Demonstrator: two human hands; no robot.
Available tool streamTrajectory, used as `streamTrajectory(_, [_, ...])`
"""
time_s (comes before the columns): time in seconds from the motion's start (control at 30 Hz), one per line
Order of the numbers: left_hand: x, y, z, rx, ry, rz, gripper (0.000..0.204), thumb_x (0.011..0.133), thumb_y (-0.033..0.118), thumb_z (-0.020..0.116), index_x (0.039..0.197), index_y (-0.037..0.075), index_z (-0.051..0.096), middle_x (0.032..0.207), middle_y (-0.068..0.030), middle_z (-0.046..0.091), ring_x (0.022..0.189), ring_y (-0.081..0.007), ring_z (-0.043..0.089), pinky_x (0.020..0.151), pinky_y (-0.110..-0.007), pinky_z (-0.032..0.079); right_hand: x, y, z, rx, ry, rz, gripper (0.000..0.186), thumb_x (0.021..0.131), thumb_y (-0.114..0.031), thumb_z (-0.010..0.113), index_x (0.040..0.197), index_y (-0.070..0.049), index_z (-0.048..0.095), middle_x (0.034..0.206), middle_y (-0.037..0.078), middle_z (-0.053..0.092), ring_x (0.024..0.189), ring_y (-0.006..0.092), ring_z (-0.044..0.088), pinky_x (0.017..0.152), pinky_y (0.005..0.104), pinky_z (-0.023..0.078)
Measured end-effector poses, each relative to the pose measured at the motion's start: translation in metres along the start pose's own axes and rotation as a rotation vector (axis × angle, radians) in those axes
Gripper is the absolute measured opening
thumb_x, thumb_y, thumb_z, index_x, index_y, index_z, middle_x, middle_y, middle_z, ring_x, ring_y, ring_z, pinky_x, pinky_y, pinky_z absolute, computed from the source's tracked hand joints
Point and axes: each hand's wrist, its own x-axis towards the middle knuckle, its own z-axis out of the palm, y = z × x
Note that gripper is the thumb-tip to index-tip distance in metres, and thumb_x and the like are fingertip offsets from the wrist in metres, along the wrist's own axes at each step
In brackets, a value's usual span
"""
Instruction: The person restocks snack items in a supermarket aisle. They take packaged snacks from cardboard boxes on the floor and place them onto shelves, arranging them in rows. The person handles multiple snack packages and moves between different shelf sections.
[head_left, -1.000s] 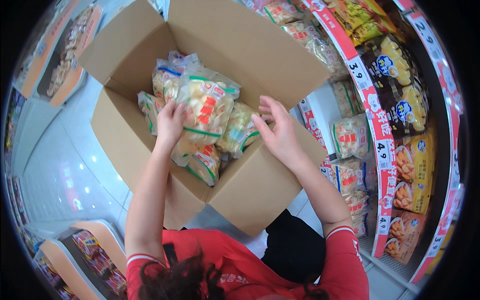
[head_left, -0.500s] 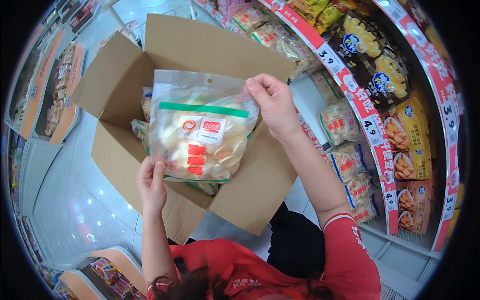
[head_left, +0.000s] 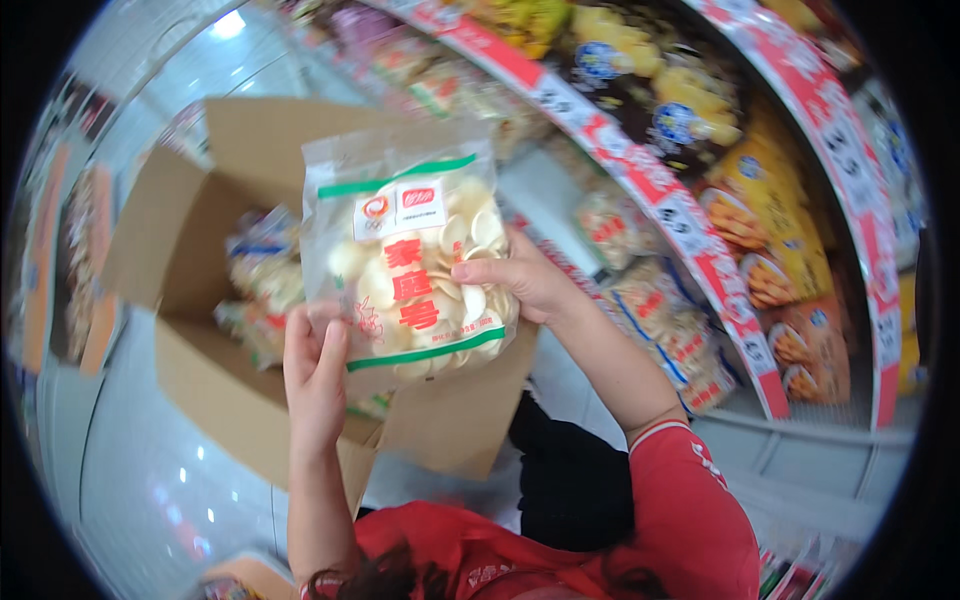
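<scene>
A clear bag of pale, round crackers (head_left: 440, 270) with green stripes and red print is held up in front of me. My left hand (head_left: 318, 365) grips its lower left edge between thumb and fingers. On the opposite side my right hand (head_left: 525, 280) clasps the bag, thumb across its front and fingers mostly behind it. Below and behind the bag stands an open cardboard box (head_left: 220, 395) with its flaps spread. Several similar snack bags (head_left: 265, 270) lie inside; the held bag hides part of the box.
Curving along the right is a shelf rack with red-and-white label strips (head_left: 680, 220). Yellow snack bags (head_left: 765, 225) and clear cracker bags (head_left: 670, 330) fill its tiers. More stocked shelves (head_left: 80, 260) stand at the left, beyond shiny floor tiles (head_left: 150, 440).
My right hand has slid from the bag's top corner down to its right side. The bag is tilted differently, and the view has turned toward the shelf on the right.
</scene>
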Motion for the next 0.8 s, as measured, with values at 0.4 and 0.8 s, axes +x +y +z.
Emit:
streamTrajectory(0.4, [-0.055, -0.049, -0.082, 1.085, 0.171, 0.01, 0.021, 0.093, 0.01, 0.056, 0.11, 0.0, 0.06, 0.107, -0.0113, 0.065, 0.103, -0.0275, 0.059, 0.096, -0.039, 0.041, -0.13, 0.021, -0.175, 0.246, 0.713, -0.014, 0.046, 0.091, -0.017, 0.056, 0.133, 0.0, 0.046, 0.124, 0.018, 0.059, 0.109, 0.0277, 0.061, 0.096, 0.042, 0.05])
streamTrajectory(0.8, [-0.048, -0.063, -0.079, 1.37, 0.082, 0.117, 0.017, 0.09, 0.008, 0.054, 0.104, 0.004, 0.064, 0.093, -0.0076, 0.068, 0.096, -0.0259, 0.061, 0.098, -0.041, 0.037, 0.081, -0.006, -0.276, -0.771, 1.27, -0.829, 0.076, 0.073, -0.022, 0.082, 0.128, 0.011, 0.043, 0.121, 0.022, 0.058, 0.117, 0.0256, 0.052, 0.1, 0.0329, 0.04])
